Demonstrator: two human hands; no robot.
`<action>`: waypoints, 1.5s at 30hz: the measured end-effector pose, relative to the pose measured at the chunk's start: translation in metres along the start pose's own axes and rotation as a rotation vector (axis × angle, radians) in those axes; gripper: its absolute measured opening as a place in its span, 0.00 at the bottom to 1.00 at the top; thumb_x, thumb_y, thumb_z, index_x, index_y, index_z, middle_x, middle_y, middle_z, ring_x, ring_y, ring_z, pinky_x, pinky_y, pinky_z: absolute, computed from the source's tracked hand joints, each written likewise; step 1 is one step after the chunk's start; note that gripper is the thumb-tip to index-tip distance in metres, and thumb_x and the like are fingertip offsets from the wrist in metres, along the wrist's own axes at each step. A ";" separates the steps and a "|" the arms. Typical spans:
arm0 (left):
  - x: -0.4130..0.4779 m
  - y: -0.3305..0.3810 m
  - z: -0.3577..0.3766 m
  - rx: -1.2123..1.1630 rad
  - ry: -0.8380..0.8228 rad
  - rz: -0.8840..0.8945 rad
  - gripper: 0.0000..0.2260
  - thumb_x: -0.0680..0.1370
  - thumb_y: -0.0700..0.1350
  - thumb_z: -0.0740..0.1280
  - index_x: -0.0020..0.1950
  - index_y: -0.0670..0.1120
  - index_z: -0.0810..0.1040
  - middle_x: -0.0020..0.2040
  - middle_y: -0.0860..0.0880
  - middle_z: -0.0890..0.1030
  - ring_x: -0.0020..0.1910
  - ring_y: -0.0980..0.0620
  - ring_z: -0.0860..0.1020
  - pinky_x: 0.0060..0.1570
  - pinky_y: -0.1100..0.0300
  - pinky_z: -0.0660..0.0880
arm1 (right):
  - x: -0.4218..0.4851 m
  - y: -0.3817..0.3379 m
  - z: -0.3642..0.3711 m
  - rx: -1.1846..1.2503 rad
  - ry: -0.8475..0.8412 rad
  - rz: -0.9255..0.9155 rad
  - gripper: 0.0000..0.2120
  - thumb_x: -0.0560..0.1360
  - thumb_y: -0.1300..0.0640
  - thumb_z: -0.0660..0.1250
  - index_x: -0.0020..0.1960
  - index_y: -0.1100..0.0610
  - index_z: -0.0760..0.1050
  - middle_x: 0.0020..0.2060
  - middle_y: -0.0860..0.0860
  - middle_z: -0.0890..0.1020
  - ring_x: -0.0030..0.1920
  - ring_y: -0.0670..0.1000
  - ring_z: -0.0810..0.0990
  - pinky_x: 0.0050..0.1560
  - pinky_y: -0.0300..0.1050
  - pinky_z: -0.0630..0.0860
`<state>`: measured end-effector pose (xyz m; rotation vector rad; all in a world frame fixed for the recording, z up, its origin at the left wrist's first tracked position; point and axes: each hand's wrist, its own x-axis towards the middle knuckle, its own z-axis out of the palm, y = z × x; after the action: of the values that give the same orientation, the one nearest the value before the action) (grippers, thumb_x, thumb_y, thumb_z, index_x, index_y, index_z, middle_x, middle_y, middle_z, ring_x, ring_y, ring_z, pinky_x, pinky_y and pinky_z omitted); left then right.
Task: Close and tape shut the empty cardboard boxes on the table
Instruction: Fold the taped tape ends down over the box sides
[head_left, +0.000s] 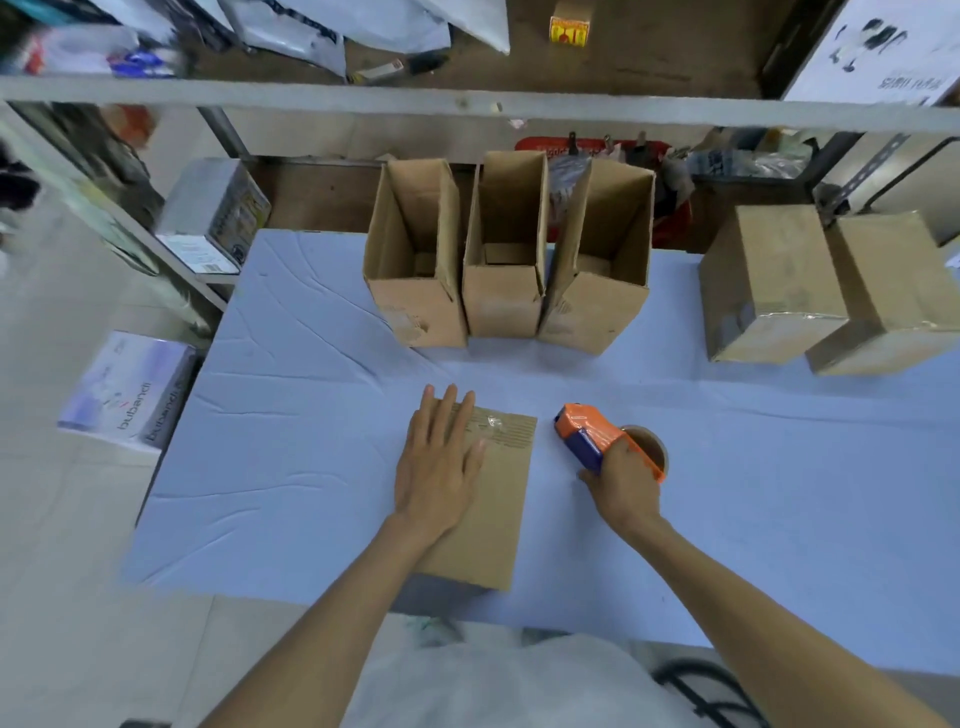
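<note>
Left hand (441, 457): fingers straight and close together, palm flat on the left half of the shut box (498, 514)
Shut box: lies on the near middle of the table (291, 415), flaps down, with a scrap of clear tape at its far end
Right hand (623, 483): fingers curled round the dispenser (584, 431), just right of the shut box
Dispenser: orange and blue, holding a brown tape roll (652, 449); whether it touches the table cannot be told
Table: covered by a creased pale blue cloth
Far edge: left open box (415, 301), middle open box (504, 296) and right open box (597, 306) stand upright side by side, flaps up
Far right: 2 sealed boxes, inner taped box (769, 280) and outer taped box (893, 301), side by side, clear tape shining near their front edges
Overhead: a grey shelf rail (363, 98) crosses above the open boxes
Writing: a white carton (130, 395) left of the table reads "bubandi"
Other labels: a yellow pack (569, 28) on the upper shelf, print too blurred to read
</note>
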<state>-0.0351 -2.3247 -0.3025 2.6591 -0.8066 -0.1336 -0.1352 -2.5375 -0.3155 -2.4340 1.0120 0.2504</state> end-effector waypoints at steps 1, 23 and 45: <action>0.000 0.000 0.001 0.007 0.004 0.011 0.26 0.82 0.56 0.47 0.78 0.47 0.59 0.78 0.48 0.59 0.78 0.48 0.50 0.75 0.52 0.51 | -0.001 0.001 0.002 0.011 0.017 0.000 0.19 0.72 0.61 0.70 0.61 0.64 0.70 0.54 0.59 0.78 0.52 0.59 0.78 0.48 0.53 0.77; 0.018 0.052 -0.123 -0.545 0.135 0.226 0.08 0.76 0.42 0.68 0.54 0.50 0.82 0.49 0.55 0.78 0.50 0.59 0.75 0.52 0.66 0.72 | -0.021 -0.042 -0.101 0.121 0.505 -0.871 0.13 0.67 0.68 0.75 0.48 0.63 0.74 0.41 0.58 0.81 0.40 0.60 0.79 0.40 0.52 0.78; 0.019 0.071 -0.150 -0.888 -0.422 0.047 0.11 0.81 0.37 0.61 0.55 0.45 0.83 0.51 0.50 0.85 0.53 0.53 0.82 0.55 0.63 0.76 | -0.025 -0.004 -0.118 0.262 0.149 -0.953 0.19 0.70 0.62 0.68 0.59 0.52 0.69 0.48 0.55 0.82 0.49 0.49 0.75 0.49 0.37 0.69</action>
<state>-0.0277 -2.3438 -0.1365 1.7803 -0.6981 -0.8455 -0.1523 -2.5795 -0.2032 -2.4123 -0.1384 -0.3674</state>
